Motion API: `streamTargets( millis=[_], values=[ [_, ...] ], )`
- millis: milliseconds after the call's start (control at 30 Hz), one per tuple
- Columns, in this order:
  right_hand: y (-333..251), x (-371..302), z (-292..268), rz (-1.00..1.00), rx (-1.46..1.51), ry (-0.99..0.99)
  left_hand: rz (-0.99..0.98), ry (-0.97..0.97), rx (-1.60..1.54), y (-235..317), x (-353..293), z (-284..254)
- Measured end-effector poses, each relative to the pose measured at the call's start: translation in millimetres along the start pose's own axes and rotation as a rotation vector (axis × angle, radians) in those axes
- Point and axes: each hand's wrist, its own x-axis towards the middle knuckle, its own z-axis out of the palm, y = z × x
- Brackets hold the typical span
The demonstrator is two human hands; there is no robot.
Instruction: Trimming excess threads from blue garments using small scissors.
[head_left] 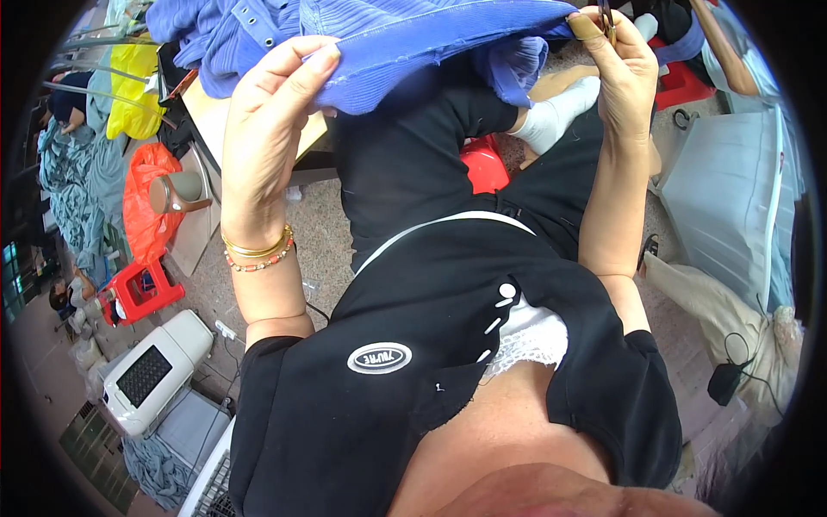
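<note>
A blue ribbed garment (431, 47) is stretched between my two hands at the top of the view, one long edge pulled nearly straight. My left hand (280, 108) pinches its left end between thumb and fingers, with bracelets on the wrist. At the other end, my right hand (616, 82) is closed on the garment's edge, a tan cover over the thumb. A small dark metal tool, perhaps thread snips (606, 19), also sits in the right hand, partly cut off by the frame. More of the garment, with metal eyelets, lies bunched beyond my left hand.
On the left are a yellow bag (136, 90), an orange-red bag (148, 194), a lidded cup (177, 191), a red stool (145, 293) and a white machine (159, 370). A pale fabric-sided container (719, 189) stands right. Another red stool (485, 164) shows between my legs.
</note>
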Motion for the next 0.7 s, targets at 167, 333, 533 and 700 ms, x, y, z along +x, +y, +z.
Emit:
streamTargets(
  millis=[167, 333, 533, 700],
  values=[
    [-42, -8, 0, 0.192, -1.122, 0.193, -0.002, 0.003, 0.056, -2, 7, 8],
    [-23, -1, 18, 0.233, -1.172, 0.337, 0.085, -0.048, 0.112, 7, 24, 25],
    [8, 15, 76, 0.261, -1.250, -0.052, 0.279, -0.067, 0.383, 19, 39, 60],
    [3, 20, 64, 0.247, -1.371, -0.170, 0.304, -0.145, 0.512, 19, 60, 80]
  ],
)
